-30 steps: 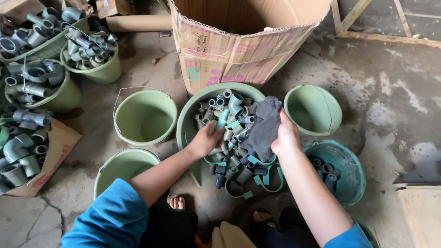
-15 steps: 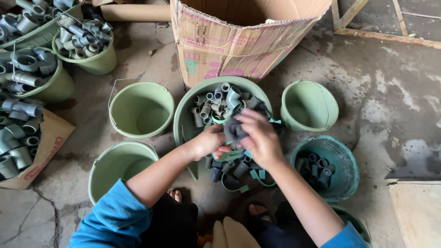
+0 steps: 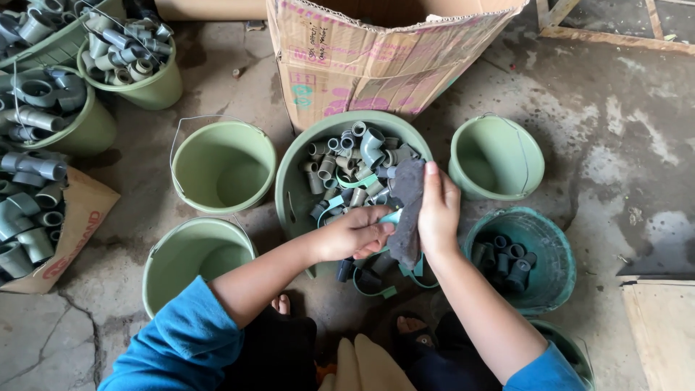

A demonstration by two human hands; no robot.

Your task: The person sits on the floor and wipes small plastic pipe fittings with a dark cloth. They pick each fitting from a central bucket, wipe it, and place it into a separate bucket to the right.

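Grey cloth [image 3: 407, 210] hangs pinched in my right hand [image 3: 437, 210], fingers pressed flat along it, just above the big basin [image 3: 289, 181] of pipe fittings [image 3: 347, 156]. My left hand [image 3: 355, 233] curls shut beside it — around a fitting, I judge, though I cannot see one. Wiping seems underway; next calls for steady rubbing. Green buckets [image 3: 224, 166] ring both hands.

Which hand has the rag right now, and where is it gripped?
The right hand holds the dark rag along its upper right edge; the left hand pinches its lower middle.
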